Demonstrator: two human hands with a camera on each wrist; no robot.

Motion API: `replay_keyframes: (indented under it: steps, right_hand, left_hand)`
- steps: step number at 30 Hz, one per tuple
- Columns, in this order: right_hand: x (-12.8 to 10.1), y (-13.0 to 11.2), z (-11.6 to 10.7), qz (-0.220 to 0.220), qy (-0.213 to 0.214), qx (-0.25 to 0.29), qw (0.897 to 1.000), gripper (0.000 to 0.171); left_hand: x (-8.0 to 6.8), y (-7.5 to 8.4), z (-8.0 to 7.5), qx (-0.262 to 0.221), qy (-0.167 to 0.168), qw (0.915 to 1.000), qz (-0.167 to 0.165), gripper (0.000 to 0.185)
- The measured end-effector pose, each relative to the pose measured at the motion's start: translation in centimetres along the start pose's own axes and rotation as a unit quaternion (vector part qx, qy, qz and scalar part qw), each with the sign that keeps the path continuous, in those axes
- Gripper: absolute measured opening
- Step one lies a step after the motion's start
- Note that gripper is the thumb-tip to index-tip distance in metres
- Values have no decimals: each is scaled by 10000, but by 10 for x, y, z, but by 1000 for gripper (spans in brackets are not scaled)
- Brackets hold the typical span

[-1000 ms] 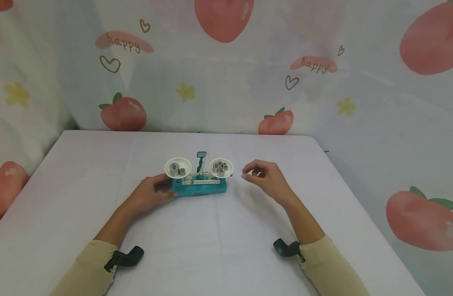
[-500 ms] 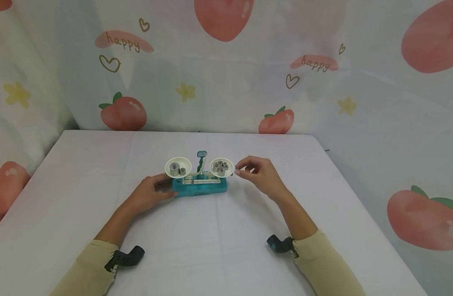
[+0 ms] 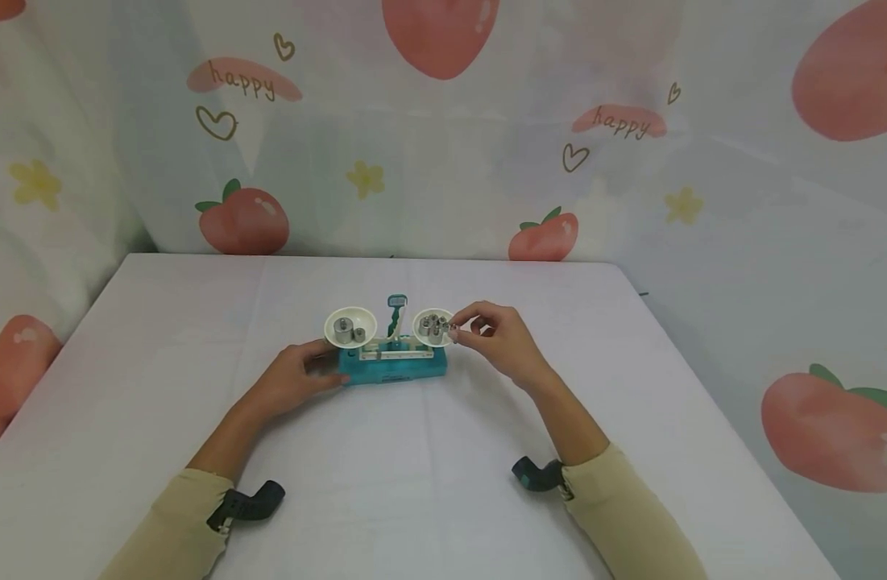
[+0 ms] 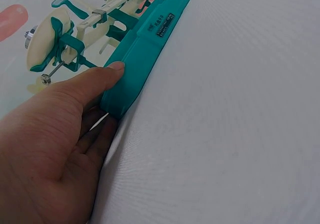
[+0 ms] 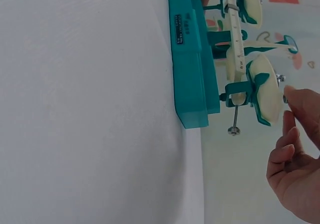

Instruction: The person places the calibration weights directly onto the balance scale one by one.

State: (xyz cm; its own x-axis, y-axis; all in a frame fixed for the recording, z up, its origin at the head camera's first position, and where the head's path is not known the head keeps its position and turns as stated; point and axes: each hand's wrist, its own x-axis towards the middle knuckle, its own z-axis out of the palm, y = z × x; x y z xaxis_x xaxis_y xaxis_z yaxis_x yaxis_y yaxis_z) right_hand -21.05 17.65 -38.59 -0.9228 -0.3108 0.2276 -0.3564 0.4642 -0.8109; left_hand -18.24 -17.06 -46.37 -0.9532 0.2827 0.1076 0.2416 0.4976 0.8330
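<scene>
Hands (image 3: 298, 380) two, left-pan weights (image 3: 349, 329) two

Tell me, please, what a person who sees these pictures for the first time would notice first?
Probably the teal balance scale at the middle of the white table, with metal weights in both cream pans. The left hand presses against the scale's left end, and the right hand pinches a small weight at the rim of the right pan. Behind hangs a curtain with strawberries.
</scene>
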Motion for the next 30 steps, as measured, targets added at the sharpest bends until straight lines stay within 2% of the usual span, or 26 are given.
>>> replay_keyframes:
  steps: [21,30]
  right_hand:
    - [1,0,14,459,144,-54,9988,14]
    - [2,2,14,377,115,22,9992,10]
  left_hand:
    - [-1,0,1,70,47,10000,12,63]
    - [0,-1,0,-7,10,10000,-57,66]
